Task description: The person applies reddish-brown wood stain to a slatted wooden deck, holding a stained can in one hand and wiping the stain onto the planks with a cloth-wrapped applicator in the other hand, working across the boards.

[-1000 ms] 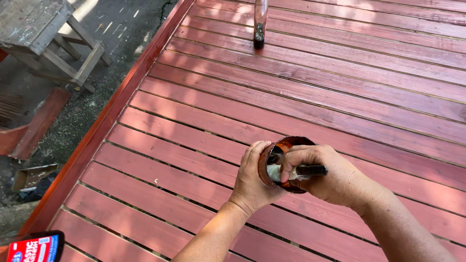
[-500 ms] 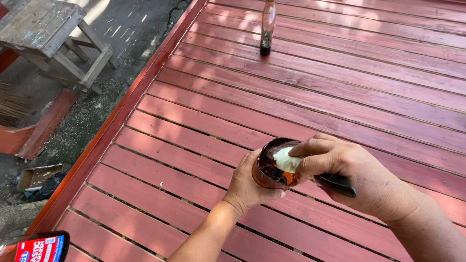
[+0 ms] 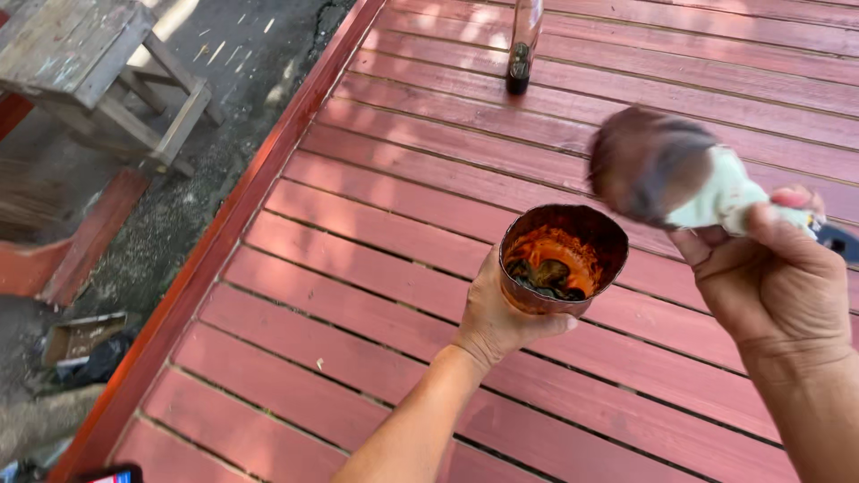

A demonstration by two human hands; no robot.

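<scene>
left hand (image 3: 495, 320): wrapped round the paint cup (image 3: 562, 259) from its left side & underneath; fingers curl under the base, thumb side on the wall. Firm grasp, cup held above the deck, mouth tipped toward the camera.
paint cup: small round container w/ dark reddish wall; inside, orange-red stain w/ a darker pool at the bottom.
right hand (image 3: 777, 284): clenched on the handle of a paintbrush (image 3: 680, 172), up & to the right of the cup.
paintbrush: bristle head dark, motion-blurred, pale ferrule behind it; head hangs above the cup's right rim, not touching.
deck (image 3: 376, 268): stained red-brown boards below both hands, thin dark gaps btwn planks, sun & leaf shade across them.
deck edge (image 3: 224, 241): brighter red border board, left of the cup hand.
ground beyond edge: lower dirt/gravel, w/ debris.
bottle (image 3: 523, 45): dark, upright on the boards, well past the cup.
wooden stool (image 3: 98, 63): weathered grey, far left on the ground.
</scene>
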